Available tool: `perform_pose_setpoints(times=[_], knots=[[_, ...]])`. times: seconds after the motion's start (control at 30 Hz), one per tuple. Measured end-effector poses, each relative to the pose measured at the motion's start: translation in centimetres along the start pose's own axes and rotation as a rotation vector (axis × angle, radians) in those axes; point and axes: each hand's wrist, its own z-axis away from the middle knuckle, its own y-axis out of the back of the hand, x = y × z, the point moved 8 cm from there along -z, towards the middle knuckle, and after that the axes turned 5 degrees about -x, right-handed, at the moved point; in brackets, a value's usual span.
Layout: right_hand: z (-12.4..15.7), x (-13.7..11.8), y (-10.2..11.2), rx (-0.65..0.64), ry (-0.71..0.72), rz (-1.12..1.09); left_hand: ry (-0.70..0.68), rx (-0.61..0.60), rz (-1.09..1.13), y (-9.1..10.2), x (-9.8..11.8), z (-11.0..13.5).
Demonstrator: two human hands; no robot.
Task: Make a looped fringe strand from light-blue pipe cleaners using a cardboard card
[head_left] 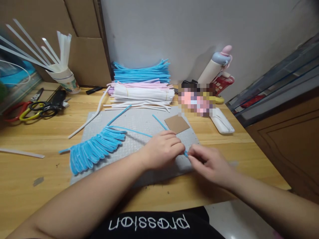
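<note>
My left hand (163, 149) is closed around blue pipe cleaners over the right part of a grey mat (139, 156). Thumb and fingers of my right hand (210, 162) pinch a short blue pipe cleaner end (185, 153) that pokes out beside the left hand. One blue strand (159, 121) rises behind my left hand. Another runs left to a fringe of looped blue pipe cleaners (97, 149), which lies on the mat's left side. A brown cardboard square (176, 124) lies just behind my hands. The part inside my left fist is hidden.
Bundles of blue (142, 72) and white pipe cleaners (144, 94) lie against the wall. Scissors (32, 108) and a cup (65, 79) of white sticks stand at left. At right are a bottle (214, 68), a white packet (221, 121) and the table's edge.
</note>
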Motion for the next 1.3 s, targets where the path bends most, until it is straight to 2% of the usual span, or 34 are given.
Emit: perform_pose_setpoints(times=[0.1, 0.17, 0.23, 0.43, 0.63, 0.73, 0.83, 0.93, 1.0, 1.07, 1.13, 1.2, 1.3], knots=[[0.5, 2.0, -2.7, -0.244, -0.363, -0.622, -0.036, 0.055, -0.031, 0.4, 0.2, 0.0], [0.9, 2.0, -3.9, -0.334, -0.471, -0.888, -0.058, 0.071, -0.043, 0.6, 0.4, 0.0], [0.9, 2.0, -4.3, -0.358, -0.516, -1.043, -0.061, 0.094, -0.05, 0.8, 0.4, 0.0], [1.0, 2.5, -4.3, -0.323, -0.615, -1.235, -0.016, 0.17, -0.002, 1.4, -0.3, 0.1], [0.6, 2.6, -4.3, -0.323, -0.582, -1.172, -0.037, 0.129, 0.003, 0.7, -0.4, 0.1], [-0.1, 3.0, -3.6, -0.253, -0.461, -0.946, -0.017, 0.056, 0.005, 0.3, -0.2, -0.1], [-0.7, 2.6, -1.5, -0.101, -0.222, -0.415, 0.04, -0.051, 0.09, -0.1, -0.1, -0.4], [0.0, -1.2, 0.1, 0.08, 0.215, 0.362, 0.134, -0.16, 0.251, -0.5, -0.3, -0.7], [1.4, -3.8, -0.7, 0.157, 0.522, 0.856, 0.215, -0.222, 0.348, -0.8, -0.5, -0.8], [2.5, -5.1, -1.9, 0.194, 0.731, 1.186, 0.328, -0.279, 0.443, -1.4, -1.1, -0.6], [2.9, -5.5, -2.2, 0.227, 0.838, 1.335, 0.48, -0.336, 0.565, -2.2, -1.9, -0.1], [2.9, -5.7, -2.3, 0.259, 0.913, 1.379, 0.613, -0.384, 0.671, -3.1, -2.5, 0.6], [2.7, -5.5, -2.3, 0.286, 1.004, 1.374, 0.691, -0.431, 0.73, -3.9, -2.8, 1.2]])
